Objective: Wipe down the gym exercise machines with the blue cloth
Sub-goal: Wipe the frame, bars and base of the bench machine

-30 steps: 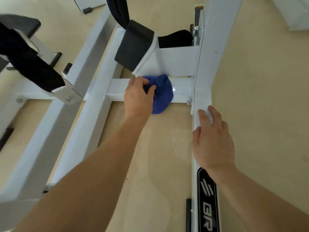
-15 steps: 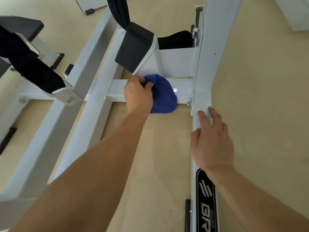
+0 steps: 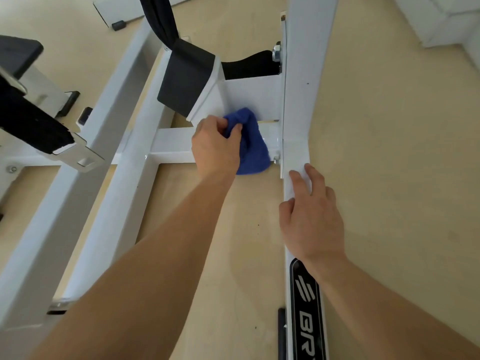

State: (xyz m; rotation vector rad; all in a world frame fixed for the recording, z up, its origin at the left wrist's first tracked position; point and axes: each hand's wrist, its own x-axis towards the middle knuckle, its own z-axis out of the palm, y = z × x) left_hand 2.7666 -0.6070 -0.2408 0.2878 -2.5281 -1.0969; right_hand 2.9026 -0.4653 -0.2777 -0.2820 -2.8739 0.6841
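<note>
Bunched higher than before, my nubbly blue cloth (image 3: 253, 149) now laps the flat white plate (image 3: 249, 97) above the square crossbar (image 3: 174, 144).
My left hand (image 3: 215, 152) clenches the soft wad against the glossy painted steel near the bolted joint (image 3: 276, 159); my right hand (image 3: 311, 216) lies flat, fingers relaxed, on the long white frame rail (image 3: 296, 152).

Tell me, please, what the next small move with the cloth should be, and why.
Probably slide the blue cloth rightward into the corner where the crossbar meets the side beam. The left hand grips the cloth on the crossbar, and a bare strip with a bolt shows between cloth and beam. The right hand rests on the beam, clear of that corner.
</note>
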